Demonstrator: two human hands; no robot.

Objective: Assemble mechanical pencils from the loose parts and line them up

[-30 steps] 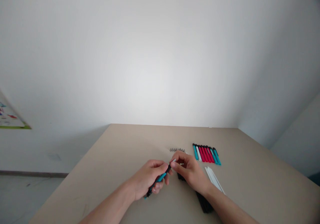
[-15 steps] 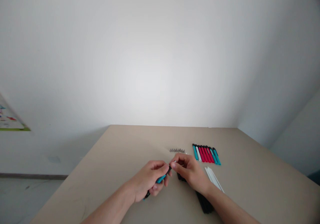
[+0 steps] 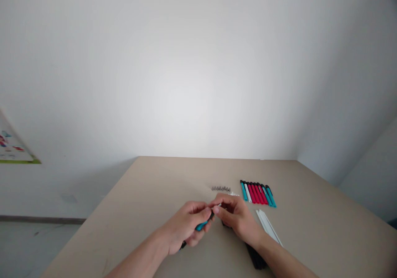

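Note:
My left hand is closed around a teal and black pen, which slants up to the right with its black end emerging below the palm. Against the pen's upper end, the fingertips of my right hand are pinched together. A small pale tip shows between that thumb and forefinger; its kind is too small to make out. Both hands meet just above the table, fingertips nearly touching. Black parts lie partly hidden under my right wrist.
On the beige table several small metal springs or coils stand in a row, with small white pieces beside them. Farther right lie teal, white and red pen barrels. Thin white sticks rest right of my wrist.
The view has shifted slightly, so everything sits a little lower and to the right. Both hands keep their hold at the pen's end, with the right fingers slightly repositioned.

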